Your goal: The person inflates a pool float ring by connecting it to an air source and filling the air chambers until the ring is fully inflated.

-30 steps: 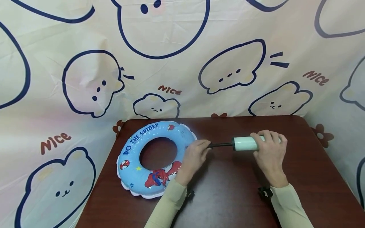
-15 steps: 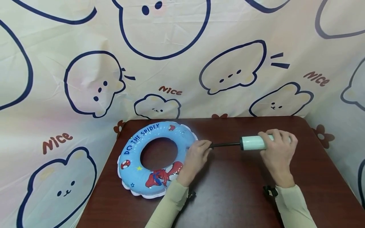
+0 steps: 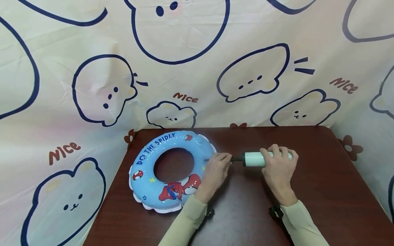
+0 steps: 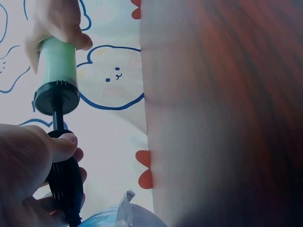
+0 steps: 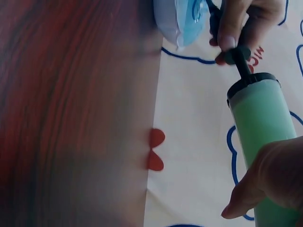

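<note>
A blue inflatable swim ring (image 3: 144,186) with Spider-Man-like prints and a white scalloped edge lies at the table's left. By its right side, my left hand (image 3: 215,172) grips the black handle (image 4: 65,182) of a hand air pump. My right hand (image 3: 280,171) wraps around the pump's mint-green barrel (image 3: 253,159). A short stretch of black rod (image 4: 57,118) shows between handle and barrel. Beyond the left fingers, the pump's far end points at the ring, and where it meets the ring is hidden by that hand.
The dark brown wooden table (image 3: 246,212) extends under both forearms. Right behind it hangs a pale cloth backdrop (image 3: 197,78) printed with blue-outlined cartoon animals. Black wrist straps (image 3: 276,212) sit by the sleeve cuffs.
My right hand and the barrel first slid right, lengthening the exposed rod, then came back left, so less rod shows now. The left hand keeps its grip beside the ring.
</note>
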Demonstrator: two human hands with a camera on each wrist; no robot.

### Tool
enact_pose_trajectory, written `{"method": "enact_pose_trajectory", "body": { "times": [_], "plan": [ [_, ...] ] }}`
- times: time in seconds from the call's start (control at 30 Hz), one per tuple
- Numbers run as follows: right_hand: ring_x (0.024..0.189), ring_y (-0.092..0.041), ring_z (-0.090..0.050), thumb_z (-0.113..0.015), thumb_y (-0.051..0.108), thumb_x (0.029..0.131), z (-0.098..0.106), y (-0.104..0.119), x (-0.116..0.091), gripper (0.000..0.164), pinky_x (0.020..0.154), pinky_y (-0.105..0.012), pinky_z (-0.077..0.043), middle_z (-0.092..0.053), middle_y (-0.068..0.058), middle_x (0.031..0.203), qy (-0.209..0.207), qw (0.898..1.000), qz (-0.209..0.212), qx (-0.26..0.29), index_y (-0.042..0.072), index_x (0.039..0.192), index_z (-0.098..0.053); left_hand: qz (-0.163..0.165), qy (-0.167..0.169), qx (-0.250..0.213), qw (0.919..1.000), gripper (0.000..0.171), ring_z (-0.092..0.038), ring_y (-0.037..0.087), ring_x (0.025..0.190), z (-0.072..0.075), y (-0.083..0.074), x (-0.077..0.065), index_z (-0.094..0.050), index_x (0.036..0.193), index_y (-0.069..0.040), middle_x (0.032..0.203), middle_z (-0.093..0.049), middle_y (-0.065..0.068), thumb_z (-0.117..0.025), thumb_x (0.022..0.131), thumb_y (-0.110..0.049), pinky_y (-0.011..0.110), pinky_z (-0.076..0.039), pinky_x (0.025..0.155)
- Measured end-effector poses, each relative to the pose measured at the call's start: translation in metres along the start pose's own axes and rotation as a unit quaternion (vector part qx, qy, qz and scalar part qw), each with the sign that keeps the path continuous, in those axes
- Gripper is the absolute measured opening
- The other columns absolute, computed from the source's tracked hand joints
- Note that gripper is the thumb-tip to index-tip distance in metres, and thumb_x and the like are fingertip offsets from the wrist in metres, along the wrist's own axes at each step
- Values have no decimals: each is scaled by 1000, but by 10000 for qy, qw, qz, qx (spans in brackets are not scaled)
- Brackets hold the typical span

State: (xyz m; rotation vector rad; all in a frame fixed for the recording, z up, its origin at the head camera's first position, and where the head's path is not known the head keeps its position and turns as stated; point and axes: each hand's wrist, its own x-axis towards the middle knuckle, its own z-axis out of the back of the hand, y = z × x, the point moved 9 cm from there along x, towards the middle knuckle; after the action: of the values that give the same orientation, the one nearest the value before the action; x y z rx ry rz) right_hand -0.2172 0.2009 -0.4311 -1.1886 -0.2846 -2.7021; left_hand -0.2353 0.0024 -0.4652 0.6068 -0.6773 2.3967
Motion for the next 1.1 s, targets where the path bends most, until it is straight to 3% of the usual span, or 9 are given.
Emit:
{"method": "enact_pose_trajectory", "body": {
  "times": [0.5,0.77,0.93,1.1],
  "plan": [
    [98,-46,-62,-64,-13,65,-10,22,-4,51,90,-69,-45,-66,-17,100,86,9999,130,-7,12,107,-79,-173,6,-54,9998,31,-71,20,112,-5,-9,1,-76,126,-9,124,-77,5,-82,95,-10,30,-57,105],
    [103,-44,-61,-65,-14,65,-6,0,2,55,96,-65,-43,-68,-17,105,151,9994,137,288,13,112,-77,-98,-175,28,9998,27,-75,19,107,4,-4,3,-78,123,-9,118,-78,4,-81,96,-12,30,-59,102],
    [106,-46,-59,-65,-13,67,3,-13,8,55,99,-65,-41,-68,-18,108,177,9996,151,185,13,115,-77,12,-211,-11,9998,27,-76,19,106,9,1,3,-79,124,-9,118,-79,4,-80,97,-13,29,-60,100],
    [105,-47,-59,-67,-11,67,19,-28,13,52,99,-66,-41,-68,-19,107,-173,9996,50,203,13,113,-77,-89,-281,-97,9995,25,-75,19,106,13,1,5,-79,122,-8,117,-79,4,-79,97,-10,29,-60,99]
  ]
}}
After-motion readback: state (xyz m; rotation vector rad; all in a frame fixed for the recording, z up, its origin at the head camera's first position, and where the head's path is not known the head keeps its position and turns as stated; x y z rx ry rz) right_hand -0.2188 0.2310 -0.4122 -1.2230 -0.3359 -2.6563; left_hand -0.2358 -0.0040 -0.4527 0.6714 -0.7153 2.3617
